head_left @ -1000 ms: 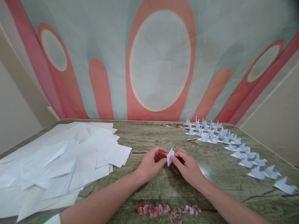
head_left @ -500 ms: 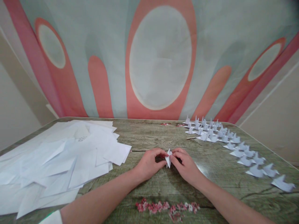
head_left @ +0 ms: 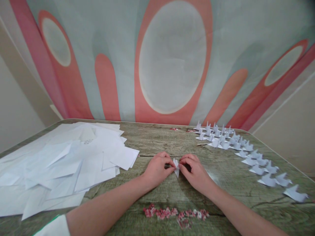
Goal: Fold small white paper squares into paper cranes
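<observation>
Coral arches with pale ovals fill the backdrop (head_left: 123, 36) across the upper part of the head view, my only feed, and the top edge cuts off the largest arch. Below it spreads a wood-grained desk (head_left: 140, 134), its near edge out of my sight.

At the centre of the frame, slightly below the middle, I have the small folded white paper (head_left: 176, 167), a point of it upward and another downward. My left hand (head_left: 157, 168) pinches it between thumb and fingers from the left; my right hand (head_left: 195, 170) has thumb and fingertips closed on its right side. Those fingertips hide part of the folds, so I can't make out the exact shape.

White sheets (head_left: 95, 157) lie heaped at left, running off the frame; marks on one are too small for me to read. Folded paper birds (head_left: 268, 179) line the right side, overlapping too much at the far end to count. Pink printed flowers (head_left: 162, 213) show at bottom centre. Both forearms and a white sleeve (head_left: 55, 227) are cropped by the lower edge.
</observation>
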Action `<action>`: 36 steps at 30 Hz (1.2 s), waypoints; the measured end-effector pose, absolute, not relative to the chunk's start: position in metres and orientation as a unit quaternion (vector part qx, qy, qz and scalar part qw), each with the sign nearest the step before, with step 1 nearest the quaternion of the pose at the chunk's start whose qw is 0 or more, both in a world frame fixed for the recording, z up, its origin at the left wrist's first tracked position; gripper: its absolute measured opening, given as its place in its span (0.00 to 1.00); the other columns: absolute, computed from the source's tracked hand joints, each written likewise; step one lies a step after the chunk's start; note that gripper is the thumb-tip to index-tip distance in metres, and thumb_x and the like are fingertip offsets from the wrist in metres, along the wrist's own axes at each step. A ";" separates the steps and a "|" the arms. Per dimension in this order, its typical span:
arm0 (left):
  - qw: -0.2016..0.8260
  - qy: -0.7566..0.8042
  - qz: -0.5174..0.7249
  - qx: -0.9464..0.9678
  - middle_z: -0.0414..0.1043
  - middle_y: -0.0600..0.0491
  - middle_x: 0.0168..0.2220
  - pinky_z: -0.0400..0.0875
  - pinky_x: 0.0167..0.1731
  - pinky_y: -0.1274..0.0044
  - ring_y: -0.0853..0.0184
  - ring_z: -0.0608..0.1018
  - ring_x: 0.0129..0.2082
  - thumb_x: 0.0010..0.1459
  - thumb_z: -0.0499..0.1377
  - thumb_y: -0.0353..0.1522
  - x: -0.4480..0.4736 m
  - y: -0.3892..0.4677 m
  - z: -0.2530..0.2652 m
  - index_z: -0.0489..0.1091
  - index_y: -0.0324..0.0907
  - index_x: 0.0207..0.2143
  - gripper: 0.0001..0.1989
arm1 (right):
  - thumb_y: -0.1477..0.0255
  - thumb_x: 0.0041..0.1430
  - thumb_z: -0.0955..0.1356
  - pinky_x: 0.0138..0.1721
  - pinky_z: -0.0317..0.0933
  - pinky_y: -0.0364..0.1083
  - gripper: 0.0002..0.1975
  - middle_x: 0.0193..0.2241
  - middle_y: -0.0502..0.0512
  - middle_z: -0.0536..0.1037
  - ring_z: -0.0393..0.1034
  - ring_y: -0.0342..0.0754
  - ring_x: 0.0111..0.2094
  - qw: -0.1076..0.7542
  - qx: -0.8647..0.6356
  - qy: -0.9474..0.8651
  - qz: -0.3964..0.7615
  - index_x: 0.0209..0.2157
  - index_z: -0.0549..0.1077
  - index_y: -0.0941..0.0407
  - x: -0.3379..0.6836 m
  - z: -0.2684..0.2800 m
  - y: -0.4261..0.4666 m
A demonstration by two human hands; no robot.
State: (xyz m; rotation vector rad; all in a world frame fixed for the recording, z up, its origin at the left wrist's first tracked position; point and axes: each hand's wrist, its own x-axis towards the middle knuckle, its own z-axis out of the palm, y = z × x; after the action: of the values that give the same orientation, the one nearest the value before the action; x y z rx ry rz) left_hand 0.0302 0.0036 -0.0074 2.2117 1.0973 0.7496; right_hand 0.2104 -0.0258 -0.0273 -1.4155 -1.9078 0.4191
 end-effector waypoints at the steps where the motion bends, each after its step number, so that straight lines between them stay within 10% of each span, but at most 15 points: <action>1: 0.274 0.410 0.275 0.825 0.69 0.54 0.31 0.64 0.39 0.76 0.67 0.71 0.35 0.49 0.62 0.30 0.030 0.004 -0.007 0.75 0.44 0.27 0.02 | 0.77 0.53 0.65 0.43 0.57 0.51 0.04 0.33 0.54 0.70 0.63 0.50 0.39 0.356 -0.549 -0.739 0.162 0.28 0.70 0.55 0.211 -0.026 -0.026; 36: 0.234 0.418 0.284 0.831 0.68 0.53 0.32 0.64 0.41 0.74 0.67 0.71 0.36 0.49 0.59 0.30 0.032 0.005 -0.008 0.71 0.41 0.23 0.04 | 0.75 0.56 0.64 0.38 0.56 0.49 0.05 0.31 0.53 0.69 0.62 0.49 0.35 0.269 -0.522 -0.797 0.143 0.26 0.68 0.55 0.211 -0.021 -0.020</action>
State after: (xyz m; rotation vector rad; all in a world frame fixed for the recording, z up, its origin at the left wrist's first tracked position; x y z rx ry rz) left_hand 0.0316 0.0052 -0.0084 2.2799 1.1465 0.7794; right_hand 0.2107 -0.0201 -0.0211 -1.4077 -2.1486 0.3856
